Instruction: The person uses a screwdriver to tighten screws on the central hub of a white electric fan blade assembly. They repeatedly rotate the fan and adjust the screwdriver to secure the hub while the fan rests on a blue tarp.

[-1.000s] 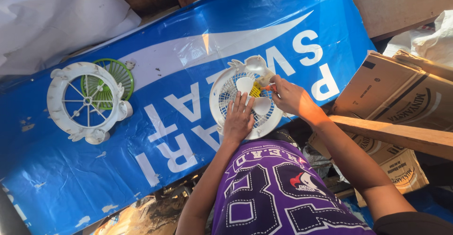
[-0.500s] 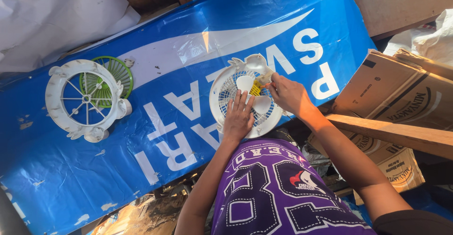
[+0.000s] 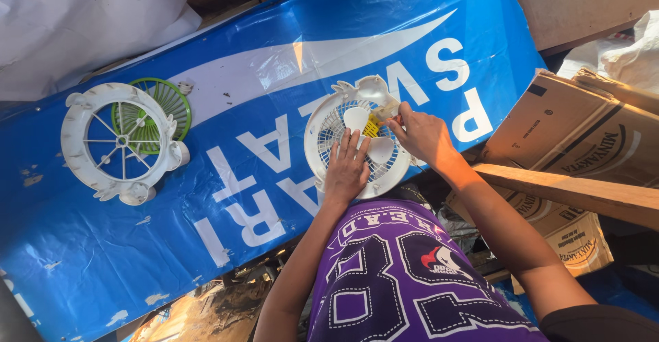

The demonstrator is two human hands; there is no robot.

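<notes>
Looking straight down on a blue printed banner sheet spread over the bench. Dead centre, a white round fan grille with pale blades inside, lying flat on the sheet. Left hand pressed palm-down on the grille's 6 o'clock part, fingers spread flat over the mesh, grip wide, closed on nothing. Right hand at the grille's 3 o'clock edge, grip narrow, pinched around a yellow-handled tool angled toward the hub; tool tip hidden among the blades, cannot tell what it touches. Well apart at 9 o'clock, a second white fan frame with open spokes, lying partly over a green grille that peeks out at its 1 o'clock side. At 3 o'clock, stacked brown cardboard boxes, with a wooden plank running across just below them. At 6 o'clock, a purple jersey with white trim filling the bottom. At 10 o'clock, crumpled white sheeting beyond the banner's far edge. Strong sun glare on the banner near 12 o'clock.
</notes>
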